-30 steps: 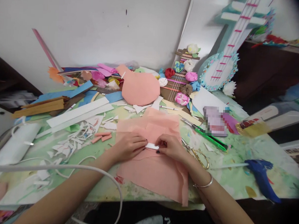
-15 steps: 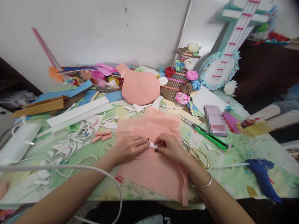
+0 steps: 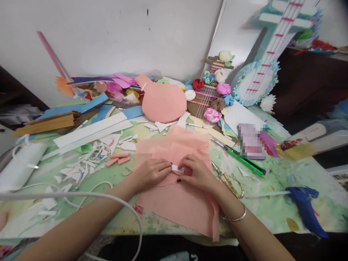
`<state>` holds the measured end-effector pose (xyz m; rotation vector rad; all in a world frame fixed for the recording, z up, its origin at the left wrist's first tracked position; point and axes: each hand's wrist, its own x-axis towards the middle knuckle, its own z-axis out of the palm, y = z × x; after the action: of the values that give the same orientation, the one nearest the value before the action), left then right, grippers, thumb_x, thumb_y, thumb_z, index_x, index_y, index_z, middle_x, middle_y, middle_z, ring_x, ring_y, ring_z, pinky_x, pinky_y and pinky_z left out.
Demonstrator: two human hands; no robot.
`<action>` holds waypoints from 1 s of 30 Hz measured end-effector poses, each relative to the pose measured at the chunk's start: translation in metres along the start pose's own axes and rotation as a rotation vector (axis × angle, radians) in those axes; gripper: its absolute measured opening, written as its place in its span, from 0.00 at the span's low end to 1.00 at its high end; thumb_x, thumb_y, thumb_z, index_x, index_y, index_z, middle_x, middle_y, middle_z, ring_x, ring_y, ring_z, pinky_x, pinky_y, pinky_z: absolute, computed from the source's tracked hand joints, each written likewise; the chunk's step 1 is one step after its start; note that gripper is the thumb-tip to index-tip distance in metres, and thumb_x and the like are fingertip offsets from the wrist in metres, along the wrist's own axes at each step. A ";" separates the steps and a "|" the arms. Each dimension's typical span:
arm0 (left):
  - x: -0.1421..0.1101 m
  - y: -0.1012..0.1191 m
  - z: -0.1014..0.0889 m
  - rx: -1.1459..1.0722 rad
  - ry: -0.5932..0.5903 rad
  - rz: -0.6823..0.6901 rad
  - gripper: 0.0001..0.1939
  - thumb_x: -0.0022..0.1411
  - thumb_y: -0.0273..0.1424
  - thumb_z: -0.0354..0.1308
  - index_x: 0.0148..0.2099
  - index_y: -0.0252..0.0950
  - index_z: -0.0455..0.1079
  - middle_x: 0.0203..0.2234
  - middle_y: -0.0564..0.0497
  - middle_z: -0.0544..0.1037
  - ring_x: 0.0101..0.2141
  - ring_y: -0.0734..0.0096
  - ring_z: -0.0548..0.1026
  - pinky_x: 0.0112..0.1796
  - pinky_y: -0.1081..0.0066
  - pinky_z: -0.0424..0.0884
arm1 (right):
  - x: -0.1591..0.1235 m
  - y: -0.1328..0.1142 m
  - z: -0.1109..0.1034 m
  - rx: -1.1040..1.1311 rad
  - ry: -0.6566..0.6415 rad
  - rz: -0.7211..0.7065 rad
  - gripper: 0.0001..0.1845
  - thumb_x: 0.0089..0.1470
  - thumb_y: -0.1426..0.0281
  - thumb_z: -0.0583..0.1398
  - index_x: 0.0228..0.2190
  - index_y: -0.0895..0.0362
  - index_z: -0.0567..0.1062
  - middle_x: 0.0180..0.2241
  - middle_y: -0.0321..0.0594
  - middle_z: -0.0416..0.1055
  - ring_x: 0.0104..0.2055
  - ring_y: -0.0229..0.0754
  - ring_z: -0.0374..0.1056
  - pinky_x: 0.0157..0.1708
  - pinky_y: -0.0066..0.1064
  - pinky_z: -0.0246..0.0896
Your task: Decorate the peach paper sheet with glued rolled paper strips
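A small white paper strip lies over the layered pink paper in front of me. At the strip's left end, my left hand is closed, its fingertips gripping that end and its palm low over the pink paper. My right hand curves around the strip's right end. Its thumb is spread away from the bent fingers, so this hand is open, with the strip's end in the gap between them. The fingers partly hide both ends of the strip.
Gold-handled scissors and a green utility knife lie right of the paper; a blue glue gun is farther right. White scraps and a white cable are on the left. A pink lute-shaped piece stands behind.
My right thumb has moved off the strip toward me, and the right fingers have opened a little. More of the white strip shows. My left hand stays almost where it was.
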<state>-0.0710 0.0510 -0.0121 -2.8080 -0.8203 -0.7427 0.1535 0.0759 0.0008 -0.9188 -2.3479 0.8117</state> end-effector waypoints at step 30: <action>0.014 0.006 -0.005 -0.414 -0.016 -0.506 0.04 0.61 0.24 0.53 0.38 0.33 0.69 0.31 0.49 0.75 0.33 0.71 0.71 0.35 0.72 0.69 | 0.001 -0.001 -0.003 0.072 0.007 0.124 0.05 0.50 0.79 0.58 0.28 0.59 0.72 0.26 0.36 0.70 0.27 0.36 0.63 0.28 0.27 0.55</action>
<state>-0.0595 0.0511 -0.0011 -2.9744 -1.5780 -1.0636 0.1548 0.0771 0.0040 -1.0430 -2.2580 0.9335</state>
